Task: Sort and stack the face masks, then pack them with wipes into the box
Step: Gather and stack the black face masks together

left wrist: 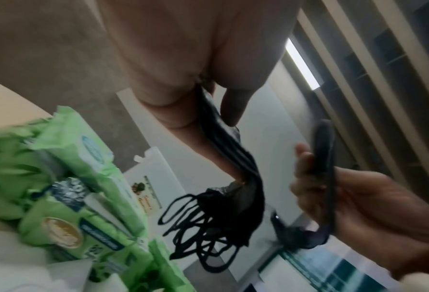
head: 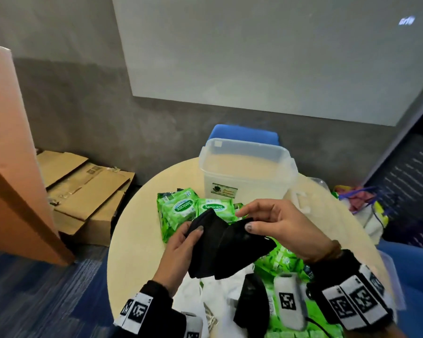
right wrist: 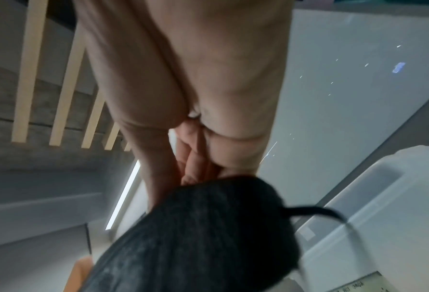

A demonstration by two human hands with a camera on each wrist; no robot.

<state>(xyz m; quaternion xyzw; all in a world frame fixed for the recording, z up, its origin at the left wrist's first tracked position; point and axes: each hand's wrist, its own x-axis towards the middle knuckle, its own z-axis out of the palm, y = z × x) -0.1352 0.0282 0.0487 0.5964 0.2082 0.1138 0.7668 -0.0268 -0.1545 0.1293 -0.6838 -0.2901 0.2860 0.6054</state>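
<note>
Above a round table (head: 132, 230) w/ green wipes packs (head: 178, 211) — left hand (head: 178, 252) grips stacked black masks (head: 205, 247), right hand (head: 286, 225) pinches another black mask (head: 244, 250) — clear box (head: 247, 167) behind.

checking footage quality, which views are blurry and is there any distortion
Head view: mostly sharp, wipes labels readable, wide-angle bending at the edges. Left wrist view: motion blur on the wipes and right hand, mask loops clearer. Right wrist view: soft, the mask out of focus up close.
</note>
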